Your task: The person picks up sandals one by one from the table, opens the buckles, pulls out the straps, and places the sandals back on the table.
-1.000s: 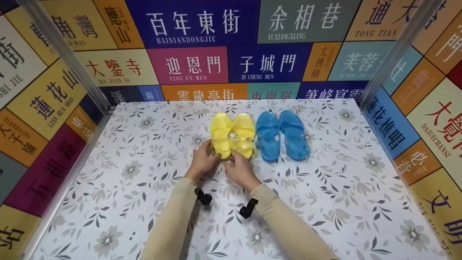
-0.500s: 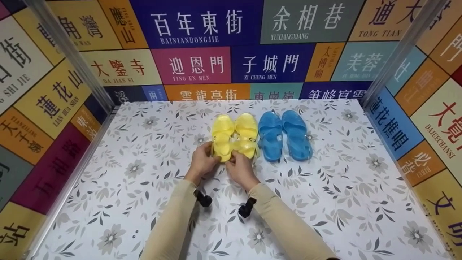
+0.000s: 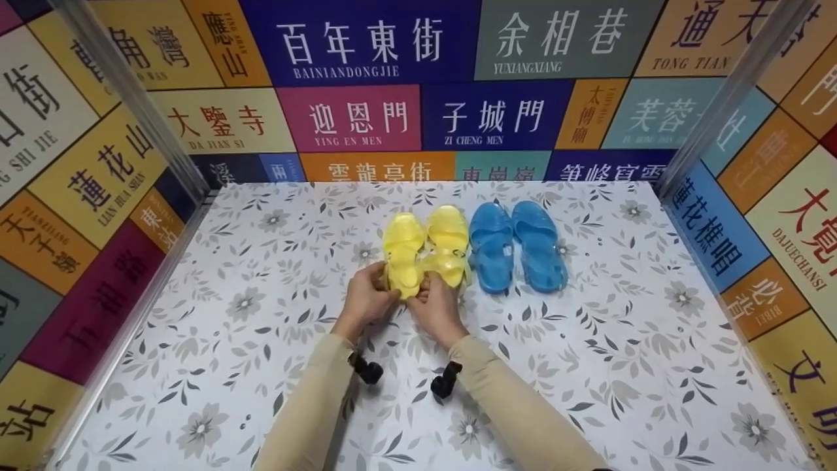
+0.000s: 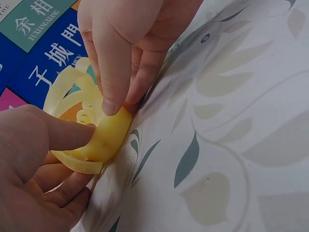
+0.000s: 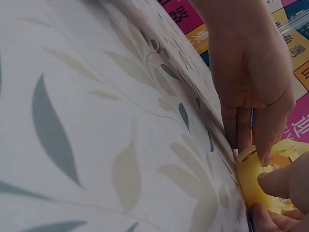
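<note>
Two yellow sandals stand side by side in the head view, toes away from the person. The left hand (image 3: 367, 297) grips the heel of the left yellow sandal (image 3: 404, 261) from its left side, and the right hand (image 3: 439, 307) pinches the same heel from the right. In the left wrist view both thumbs press on the yellow heel (image 4: 108, 137), with fingers curled beneath its edge. The right wrist view shows the heel (image 5: 253, 181) between the two hands. The other yellow sandal (image 3: 447, 226) lies just to the right, a little farther back.
A pair of blue sandals, one (image 3: 492, 248) beside the other (image 3: 539, 252), lies right of the yellow ones. The tabletop (image 3: 261, 353) has a floral cover. Panels with printed characters (image 3: 356, 118) stand behind and at both sides.
The left yellow sandal has moved slightly toward the person, so its toe sits nearer than that of its neighbour. Both hands have moved with it. The view has shifted slightly.
</note>
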Tool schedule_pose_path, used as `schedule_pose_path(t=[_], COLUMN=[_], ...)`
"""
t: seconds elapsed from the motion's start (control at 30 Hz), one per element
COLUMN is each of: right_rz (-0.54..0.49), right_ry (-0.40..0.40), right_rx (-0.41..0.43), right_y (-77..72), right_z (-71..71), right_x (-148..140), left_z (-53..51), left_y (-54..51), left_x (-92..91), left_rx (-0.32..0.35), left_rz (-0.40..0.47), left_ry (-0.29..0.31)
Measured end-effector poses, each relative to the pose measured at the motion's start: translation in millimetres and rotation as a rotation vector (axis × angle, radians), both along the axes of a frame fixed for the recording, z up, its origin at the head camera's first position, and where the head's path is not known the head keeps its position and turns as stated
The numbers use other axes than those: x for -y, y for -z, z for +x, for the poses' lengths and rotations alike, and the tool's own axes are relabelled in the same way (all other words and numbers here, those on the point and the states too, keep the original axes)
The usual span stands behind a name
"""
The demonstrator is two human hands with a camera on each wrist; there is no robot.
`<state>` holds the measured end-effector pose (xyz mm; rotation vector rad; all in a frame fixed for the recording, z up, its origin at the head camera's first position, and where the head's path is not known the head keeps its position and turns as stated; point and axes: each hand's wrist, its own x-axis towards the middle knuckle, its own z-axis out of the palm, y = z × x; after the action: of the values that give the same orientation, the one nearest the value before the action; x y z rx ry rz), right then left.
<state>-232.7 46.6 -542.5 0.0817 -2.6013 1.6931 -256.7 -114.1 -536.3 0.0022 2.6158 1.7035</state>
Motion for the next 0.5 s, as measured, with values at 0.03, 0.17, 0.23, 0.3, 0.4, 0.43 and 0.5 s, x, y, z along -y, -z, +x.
schedule_pose_path(t=[0.03, 0.17, 0.23, 0.3, 0.4, 0.43, 0.5], right_rz=[0.0, 0.02, 0.041, 0.066, 0.084, 0.084, 0.08], right_ry=[-0.004, -0.034, -0.048, -0.057, -0.067, -0.07, -0.081], right_rx=[0.001, 0.001, -0.001, -0.011, -0.024, -0.02, -0.013], right_y=[-0.3, -0.9, -1.0, -1.1, -2.0, -2.7, -3.7], right_z=[0.5, 2.5, 3.7, 5.0, 7.5, 8.7, 10.9], right_x=[0, 0, 0, -1, -3, -3, -4], left_z=[0.9, 6.1, 9.3, 13.3, 19.0, 20.7, 24.0], left_y=[-0.1, 0.3, 1.2, 1.0, -0.2, -0.6, -1.4], left_x=[0.5, 2.8, 3.7, 4.1, 4.8, 5.1, 6.2], left_rx=[-0.004, -0.004, -0.003, 0.003, 0.007, 0.007, 0.005], left_rz=[-0.002, -0.002, 0.001, 0.01, 0.015, 0.015, 0.015], left_ry=[0.004, 0.014, 0.017, 0.018, 0.019, 0.019, 0.021])
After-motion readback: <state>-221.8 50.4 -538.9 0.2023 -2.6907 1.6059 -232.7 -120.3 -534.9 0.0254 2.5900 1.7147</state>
